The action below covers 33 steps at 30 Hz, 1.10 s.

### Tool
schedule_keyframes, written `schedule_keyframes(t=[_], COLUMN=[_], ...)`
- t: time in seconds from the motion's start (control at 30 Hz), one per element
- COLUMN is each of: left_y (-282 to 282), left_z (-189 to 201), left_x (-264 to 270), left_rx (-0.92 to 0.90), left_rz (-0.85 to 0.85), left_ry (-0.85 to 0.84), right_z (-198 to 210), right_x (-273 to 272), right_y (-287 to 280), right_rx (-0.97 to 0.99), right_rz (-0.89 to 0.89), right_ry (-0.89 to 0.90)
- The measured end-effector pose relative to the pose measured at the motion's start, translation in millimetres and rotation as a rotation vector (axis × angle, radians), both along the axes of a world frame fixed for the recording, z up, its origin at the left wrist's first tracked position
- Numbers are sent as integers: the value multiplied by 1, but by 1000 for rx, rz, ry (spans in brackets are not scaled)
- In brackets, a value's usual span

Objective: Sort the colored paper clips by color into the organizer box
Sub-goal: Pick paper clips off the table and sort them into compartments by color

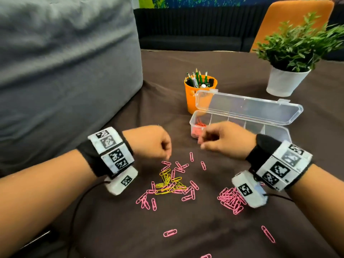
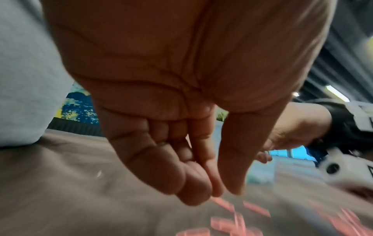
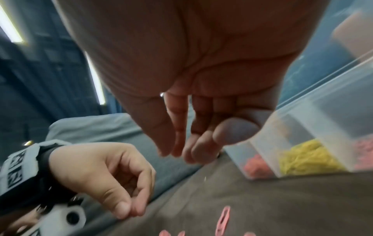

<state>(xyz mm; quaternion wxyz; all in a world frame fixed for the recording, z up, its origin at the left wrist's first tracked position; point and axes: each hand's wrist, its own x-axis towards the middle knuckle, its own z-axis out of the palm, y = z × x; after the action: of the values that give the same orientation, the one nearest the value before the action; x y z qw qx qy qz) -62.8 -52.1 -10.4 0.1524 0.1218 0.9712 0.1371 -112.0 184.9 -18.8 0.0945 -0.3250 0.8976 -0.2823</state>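
Note:
Pink paper clips (image 1: 183, 190) lie scattered on the brown cloth, with yellow clips (image 1: 167, 181) tangled among them and a denser pink pile (image 1: 230, 200) beside my right wrist. The clear organizer box (image 1: 275, 130) stands open; its left compartments hold red clips (image 1: 199, 125), yellow clips (image 3: 306, 158) and pink ones. My left hand (image 1: 167, 156) reaches down, thumb and fingertips (image 2: 218, 191) pinched together on the end of a pink clip (image 2: 222, 205). My right hand (image 1: 202, 140) hovers by the box's left end, fingers loosely curled, with nothing seen between them (image 3: 181, 153).
An orange pencil cup (image 1: 197, 94) stands behind the box and its raised lid (image 1: 249, 108). A potted plant (image 1: 290, 81) sits at the far right. A grey cushion (image 1: 65, 62) borders the left. Single pink clips (image 1: 169, 233) lie near the front.

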Motion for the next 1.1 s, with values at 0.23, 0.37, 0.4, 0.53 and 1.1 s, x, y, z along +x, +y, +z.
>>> schedule_keyframes(t=[0.23,0.37,0.4,0.53,1.1], left_y=[-13,-8,-7,-10,-31], left_z=[-33,-40,-41,-45,-44], left_x=[44,48,49,54,49], left_rx=[-155,-148,-143,-96,342], left_rz=[16,-4,-17,-33,309], left_ry=[-82,-31,-27,-22,-192], right_z=[-25,-33,-34,-37,-38], right_x=[30,36,37,39,47], right_y=[-51,-68,-70,-68,-107], right_rx=[417,459,457,461,500], right_rz=[214,203,205,248,19], right_ry=[27,-12,-7,-11,-57])
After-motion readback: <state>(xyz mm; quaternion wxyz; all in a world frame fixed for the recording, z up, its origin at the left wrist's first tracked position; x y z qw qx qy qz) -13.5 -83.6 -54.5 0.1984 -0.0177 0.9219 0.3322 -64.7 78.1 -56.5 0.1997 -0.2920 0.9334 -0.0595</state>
